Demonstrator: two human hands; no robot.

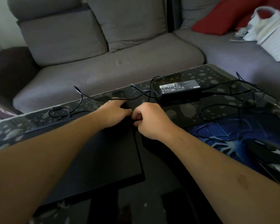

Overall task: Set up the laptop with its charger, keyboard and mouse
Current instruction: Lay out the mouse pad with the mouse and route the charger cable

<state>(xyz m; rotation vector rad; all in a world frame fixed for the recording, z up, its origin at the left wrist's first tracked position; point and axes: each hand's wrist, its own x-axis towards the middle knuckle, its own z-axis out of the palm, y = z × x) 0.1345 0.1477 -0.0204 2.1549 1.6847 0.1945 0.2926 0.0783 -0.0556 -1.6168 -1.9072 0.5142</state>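
Our right hand point(149, 120) curls its fingers, seemingly pinching a dark cable point(137, 94); left hand point(115, 113) fingers rest relaxed on the laptop point(103, 159) edge, tips hidden.

The head camera is looking forward and down from close above the table point(217, 73). It is facing a sofa point(103, 62) beyond the far edge.
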